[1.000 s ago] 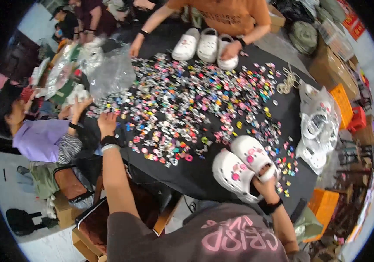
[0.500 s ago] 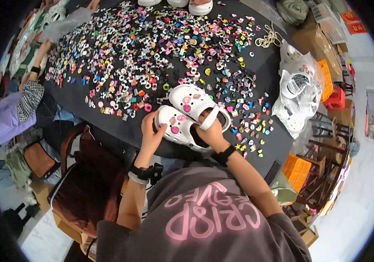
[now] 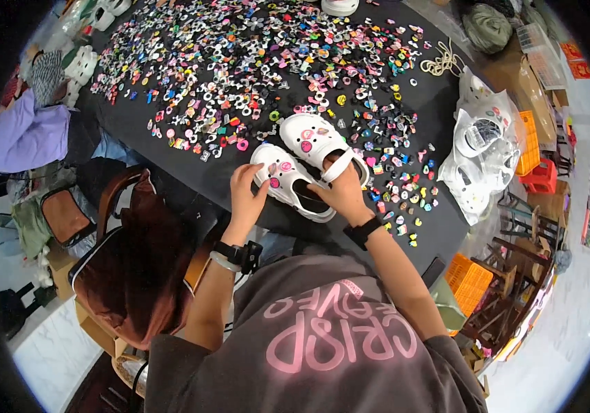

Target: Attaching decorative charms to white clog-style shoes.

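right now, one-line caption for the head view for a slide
Left hand and right hand grip white clogs beside scattered colourful charms on a black table.

Orange crates (image 3: 470, 281) right, brown bag (image 3: 136, 275) left, bagged white clogs (image 3: 481, 148).

The right hand (image 3: 342, 194) covers part of the heel strap and opening of the far white foam clog (image 3: 319, 141). The scattered small coloured plastic charms (image 3: 240, 76) are too tiny to identify individually. A white shoe (image 3: 339, 6) is cut off by the top edge.
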The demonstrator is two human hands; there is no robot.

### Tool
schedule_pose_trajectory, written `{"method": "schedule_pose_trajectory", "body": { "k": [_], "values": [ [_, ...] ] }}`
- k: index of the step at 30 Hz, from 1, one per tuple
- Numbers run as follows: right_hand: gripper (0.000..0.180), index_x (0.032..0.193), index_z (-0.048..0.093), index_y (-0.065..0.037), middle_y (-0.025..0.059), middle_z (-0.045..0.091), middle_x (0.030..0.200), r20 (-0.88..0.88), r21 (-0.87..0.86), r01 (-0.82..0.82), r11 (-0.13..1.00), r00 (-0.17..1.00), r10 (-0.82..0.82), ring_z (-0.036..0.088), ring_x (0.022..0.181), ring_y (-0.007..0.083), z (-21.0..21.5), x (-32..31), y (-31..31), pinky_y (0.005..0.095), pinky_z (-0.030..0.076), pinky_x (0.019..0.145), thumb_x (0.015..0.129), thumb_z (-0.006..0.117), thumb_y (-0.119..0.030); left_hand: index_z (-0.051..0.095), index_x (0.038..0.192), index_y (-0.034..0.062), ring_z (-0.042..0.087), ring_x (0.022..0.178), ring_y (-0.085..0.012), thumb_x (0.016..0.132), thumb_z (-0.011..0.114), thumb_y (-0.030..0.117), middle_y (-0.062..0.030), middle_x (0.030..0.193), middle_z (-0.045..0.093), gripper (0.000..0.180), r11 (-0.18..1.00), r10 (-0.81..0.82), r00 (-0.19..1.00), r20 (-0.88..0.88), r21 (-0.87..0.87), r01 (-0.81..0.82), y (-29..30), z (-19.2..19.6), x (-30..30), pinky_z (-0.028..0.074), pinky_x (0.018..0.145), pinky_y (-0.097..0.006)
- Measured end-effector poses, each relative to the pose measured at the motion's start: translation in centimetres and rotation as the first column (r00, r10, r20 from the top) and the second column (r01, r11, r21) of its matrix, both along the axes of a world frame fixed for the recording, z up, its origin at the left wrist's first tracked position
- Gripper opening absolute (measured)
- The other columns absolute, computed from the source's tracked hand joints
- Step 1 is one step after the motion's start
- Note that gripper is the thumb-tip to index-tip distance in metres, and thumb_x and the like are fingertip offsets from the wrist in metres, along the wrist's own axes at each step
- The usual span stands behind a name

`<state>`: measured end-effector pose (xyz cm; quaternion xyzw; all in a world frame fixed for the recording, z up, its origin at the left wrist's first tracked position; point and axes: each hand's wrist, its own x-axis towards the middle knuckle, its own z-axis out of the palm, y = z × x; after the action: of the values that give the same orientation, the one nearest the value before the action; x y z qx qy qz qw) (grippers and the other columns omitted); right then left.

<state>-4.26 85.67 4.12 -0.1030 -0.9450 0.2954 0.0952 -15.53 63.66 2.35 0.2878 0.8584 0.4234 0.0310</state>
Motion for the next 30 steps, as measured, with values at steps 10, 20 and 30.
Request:
{"method": "schedule_pose_trajectory", "body": {
  "k": [10, 20, 30],
  "values": [
    [0.025, 0.104, 0.066, -0.004, 0.0102, 0.067, 0.081, 0.209, -0.495, 0.236, 0.836, 0.967, -0.149, 0.063, 0.067, 0.0159, 1.0, 5.2, 1.8, 0.0283, 0.050, 0.063, 0.081, 0.069, -0.014, 0.056, 0.119, 0.0059, 0.055, 0.078, -0.0072, 0.092, 0.057, 0.013, -0.0048, 0.098, 0.065, 0.028, 0.944, -0.159, 0.597, 0.787, 0.297, -0.140, 1.6, 4.5, 1.1, 0.043, 0.066, -0.022],
    [0.027, 0.095, 0.068, -0.005, 0.0104, 0.069, 0.081, 0.277, -0.518, 0.285, 0.807, 0.948, -0.156, 0.067, 0.072, 0.0193, -0.8, 5.6, 0.2, 0.0306, 0.052, 0.067, 0.081, 0.070, -0.027, 0.057, 0.111, -0.0027, 0.061, 0.070, -0.0146, 0.098, 0.048, 0.016, -0.0107, 0.079, 0.065, 0.025, 0.937, -0.304, 0.490, 0.817, 0.350, -0.002, 2.9, 9.1, 3.2, 0.048, 0.065, -0.027],
    [0.024, 0.108, 0.064, -0.008, 0.0107, 0.067, 0.083, 0.106, -0.552, 0.094, 0.829, 0.993, -0.042, 0.065, 0.071, 0.0222, 0.2, 6.5, 1.3, 0.0317, 0.051, 0.066, 0.085, 0.061, -0.012, 0.052, 0.117, -0.0023, 0.065, 0.077, -0.0212, 0.099, 0.045, 0.024, -0.0176, 0.090, 0.066, 0.032, 0.928, -0.186, 0.454, 0.871, 0.308, -0.210, 2.1, 7.5, 3.8, 0.052, 0.071, -0.031]
  ]
}}
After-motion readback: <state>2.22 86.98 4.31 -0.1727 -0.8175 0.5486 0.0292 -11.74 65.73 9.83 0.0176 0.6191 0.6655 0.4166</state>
